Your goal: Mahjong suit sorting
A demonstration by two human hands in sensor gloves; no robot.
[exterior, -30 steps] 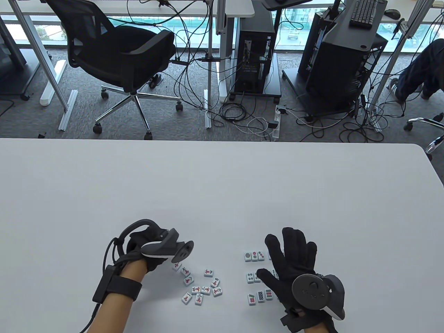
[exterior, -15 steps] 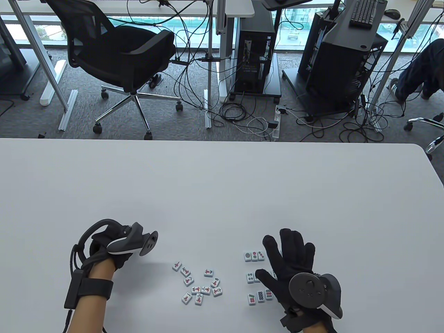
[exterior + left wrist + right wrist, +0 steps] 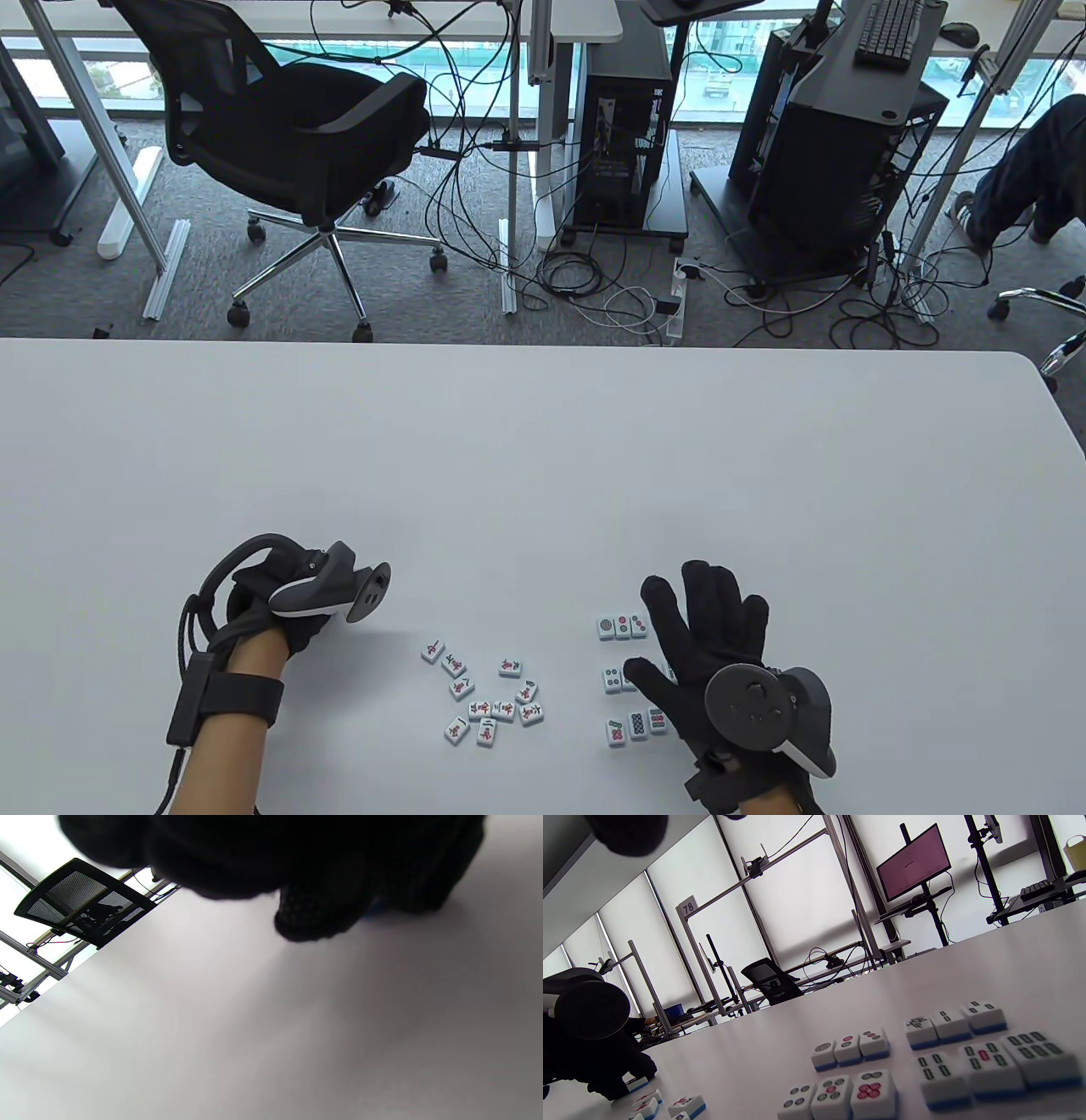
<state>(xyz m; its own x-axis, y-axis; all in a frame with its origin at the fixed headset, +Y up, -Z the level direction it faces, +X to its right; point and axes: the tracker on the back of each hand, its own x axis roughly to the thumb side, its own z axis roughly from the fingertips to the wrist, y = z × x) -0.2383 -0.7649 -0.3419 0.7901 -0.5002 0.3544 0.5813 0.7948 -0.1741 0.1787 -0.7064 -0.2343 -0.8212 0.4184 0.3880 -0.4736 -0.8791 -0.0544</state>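
No box or tray is seen; every tile lies right on the white table (image 3: 543, 475).

Ten red-marked tiles (image 3: 485, 698) can be counted in a loose bunch at the bottom middle of the table view. To their right, dot tiles (image 3: 622, 626) are laid in three short rows: three on top, two showing in the middle, three at the bottom. In the right wrist view, more rows with green bar marks (image 3: 984, 1060) are seen beside them.

The left hand (image 3: 284, 603) is seen at the lower left, well apart from the red bunch. Its fingers are hidden, so their shape cannot be told.

The right hand (image 3: 708, 637) is spread flat with straight fingers over the right part of the rows. Nothing is gripped by it.
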